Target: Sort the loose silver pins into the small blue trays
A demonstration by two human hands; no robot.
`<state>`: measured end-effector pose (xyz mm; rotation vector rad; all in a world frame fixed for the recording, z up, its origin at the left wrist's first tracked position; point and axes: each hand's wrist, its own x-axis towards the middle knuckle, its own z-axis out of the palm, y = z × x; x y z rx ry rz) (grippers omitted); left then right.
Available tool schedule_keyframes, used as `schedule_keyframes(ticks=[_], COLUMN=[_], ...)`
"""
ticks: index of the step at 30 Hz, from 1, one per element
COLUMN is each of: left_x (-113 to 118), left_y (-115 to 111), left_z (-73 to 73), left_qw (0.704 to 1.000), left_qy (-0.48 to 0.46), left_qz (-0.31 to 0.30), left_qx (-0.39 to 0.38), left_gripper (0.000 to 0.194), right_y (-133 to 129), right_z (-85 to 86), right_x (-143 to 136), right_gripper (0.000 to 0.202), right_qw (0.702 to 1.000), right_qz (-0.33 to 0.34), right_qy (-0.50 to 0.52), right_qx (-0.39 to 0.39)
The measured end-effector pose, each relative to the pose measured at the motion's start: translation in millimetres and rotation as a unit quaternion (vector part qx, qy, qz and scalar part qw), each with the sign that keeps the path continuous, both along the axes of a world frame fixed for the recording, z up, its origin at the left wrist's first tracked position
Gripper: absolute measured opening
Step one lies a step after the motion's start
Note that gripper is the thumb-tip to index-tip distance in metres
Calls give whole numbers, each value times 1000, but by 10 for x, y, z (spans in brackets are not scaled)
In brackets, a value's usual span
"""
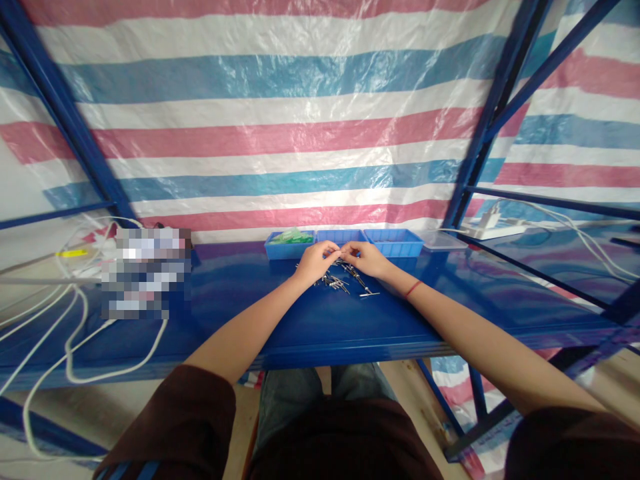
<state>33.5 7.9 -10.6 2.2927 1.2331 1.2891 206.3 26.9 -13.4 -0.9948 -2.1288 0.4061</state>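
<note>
My left hand (318, 259) and my right hand (363, 258) meet fingertip to fingertip above the blue table. Both are closed in a pinch, and whatever sits between the fingers is too small to make out. Beneath them lies a loose pile of thin metal pins or rods (334, 283), silvery with dark parts. One T-shaped metal piece (369, 293) rests at the right end of the pile. Just behind the hands stand a blue bin with green plastic bags (293, 238), a middle blue bin (341, 235) partly hidden by my hands, and a right blue bin (394, 243).
A clear plastic lid or tray (444, 241) lies right of the bins. White cables (75, 333) hang over the table's left side near a blurred-out heap (147, 273). A white power strip (493, 229) sits at the right. Blue metal posts (487, 127) frame the striped sheet (280, 133).
</note>
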Motion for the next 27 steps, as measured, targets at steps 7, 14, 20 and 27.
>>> schedule_keyframes(ticks=[7,14,20,27], left_x=[-6,-23,-53,-74], left_y=[-6,34,77,75], left_z=[20,-7,-33,-34], left_qw=[1000,999,999,998], left_qy=[2,15,22,56], left_qz=[10,17,30,10], left_qx=[15,28,23,28], left_gripper=[11,13,12,16], right_y=[-9,16,-69,-115], right_z=[-1,-4,83,93], right_x=[-17,-1,-8,-34], right_gripper=[23,17,15,20], right_qw=[999,998,996,996], right_qz=[-2,-30,-30,-41], right_qy=[-40,-25,22,24], right_qx=[11,56,79,80])
